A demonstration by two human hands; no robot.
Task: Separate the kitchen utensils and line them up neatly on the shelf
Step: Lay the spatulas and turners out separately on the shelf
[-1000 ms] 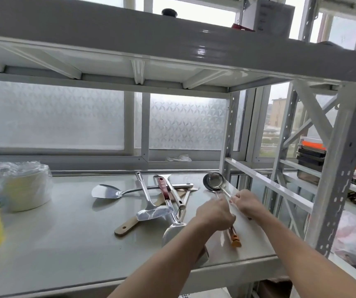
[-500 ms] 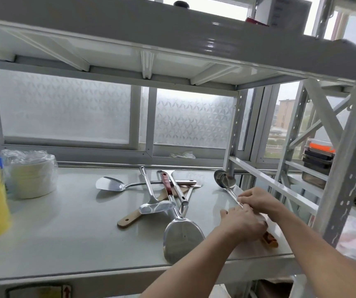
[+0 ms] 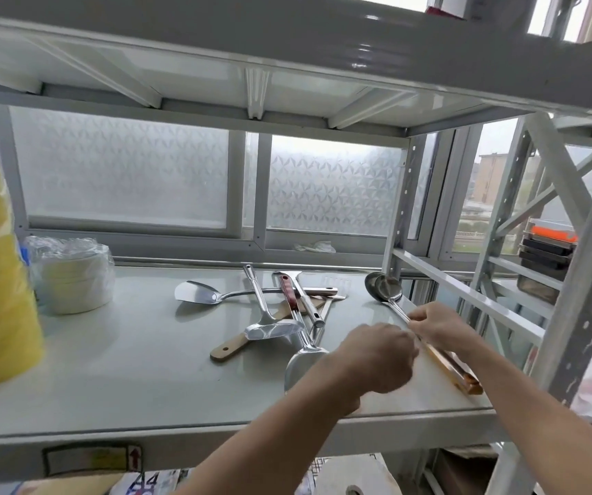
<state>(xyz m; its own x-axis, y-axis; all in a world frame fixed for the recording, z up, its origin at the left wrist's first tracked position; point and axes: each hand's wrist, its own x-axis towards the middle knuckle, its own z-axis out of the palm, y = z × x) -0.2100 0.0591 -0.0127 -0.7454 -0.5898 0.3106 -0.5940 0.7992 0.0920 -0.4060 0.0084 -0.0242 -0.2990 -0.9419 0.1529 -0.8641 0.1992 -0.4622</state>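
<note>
one ladle point(image 3: 387, 292) apart; perhaps five utensils point(image 3: 287, 316) piled; two hands point(image 3: 380, 355).

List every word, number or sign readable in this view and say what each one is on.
"A4": printed on a package below the shelf.
Red upward arrow: on a sticker on the shelf's front edge; the rest of that sticker is too blurred to read.
White box on the upper shelf: nothing readable on it.

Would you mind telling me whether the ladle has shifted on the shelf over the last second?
Yes. The ladle has slid right, toward the shelf's right edge; its wooden handle end now lies near the front right corner, away from the utensil pile.
</note>
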